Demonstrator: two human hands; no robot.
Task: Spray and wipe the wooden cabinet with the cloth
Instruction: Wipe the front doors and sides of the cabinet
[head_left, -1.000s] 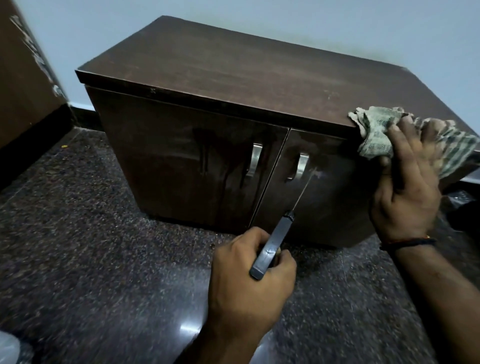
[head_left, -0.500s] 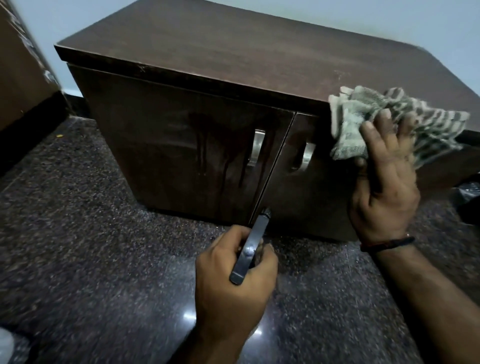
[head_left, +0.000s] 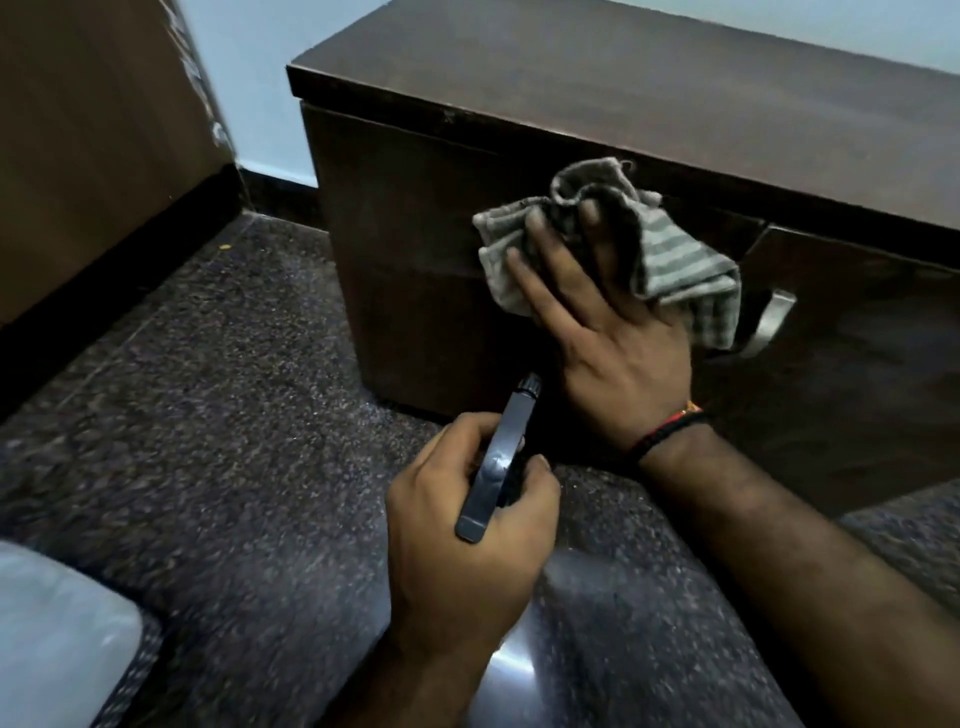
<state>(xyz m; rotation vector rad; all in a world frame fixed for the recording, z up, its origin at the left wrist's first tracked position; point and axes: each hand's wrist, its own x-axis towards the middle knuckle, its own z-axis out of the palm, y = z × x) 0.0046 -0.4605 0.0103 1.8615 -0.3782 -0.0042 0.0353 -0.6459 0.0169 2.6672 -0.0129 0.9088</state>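
The dark wooden cabinet (head_left: 649, 98) stands on the floor against the wall, its two front doors facing me. My right hand (head_left: 608, 332) presses a grey striped cloth (head_left: 680, 265) flat against the left door, fingers spread over it. My left hand (head_left: 467, 530) is lower, in front of the cabinet, and grips the dark spray bottle head (head_left: 498, 457), nozzle pointing up toward the door. The bottle's body is hidden under my hand.
A metal door handle (head_left: 769, 322) sticks out just right of the cloth. The floor (head_left: 234, 415) is dark speckled stone. A brown wooden panel (head_left: 93, 135) stands at the left. A pale object (head_left: 57, 644) lies at the bottom left corner.
My right hand has carried the cloth from the cabinet's right top edge leftward and down onto the left door. The view has shifted right across the cabinet. My left hand still holds the sprayer.
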